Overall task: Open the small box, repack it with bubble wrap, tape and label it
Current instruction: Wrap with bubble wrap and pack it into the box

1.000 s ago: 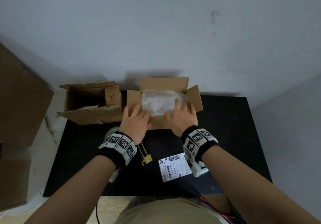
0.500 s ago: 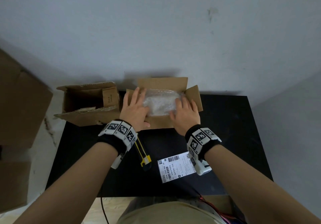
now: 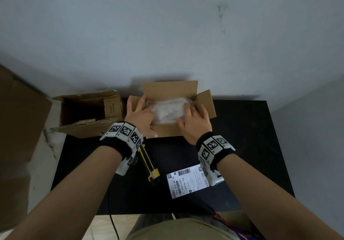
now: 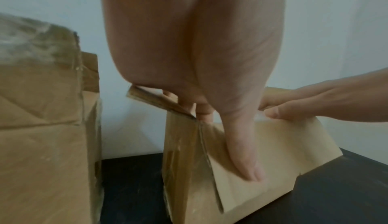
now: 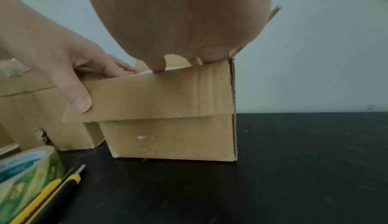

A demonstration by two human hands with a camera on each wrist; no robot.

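The small cardboard box [image 3: 168,89] stands at the back of the black table [image 3: 242,146] with its flaps open. A clear bubble wrap bundle [image 3: 167,110] lies inside it. My left hand [image 3: 140,114] presses the bundle's left end with straight fingers. In the left wrist view its thumb [image 4: 241,153] lies flat on the folded-down front flap [image 4: 283,153]. My right hand [image 3: 195,120] presses the right end of the bundle with straight fingers. A white shipping label [image 3: 186,182] lies near the table's front. The tape roll [image 5: 27,172] shows in the right wrist view only.
A yellow and black utility knife [image 3: 149,164] lies under my left wrist. A second open cardboard box [image 3: 87,113] stands just left of the small one. Large cartons [image 3: 18,113] are stacked at the far left, and the wall is close behind.
Both hands slid forward from the front flap onto the bubble wrap. The bundle now sits lower inside the box.
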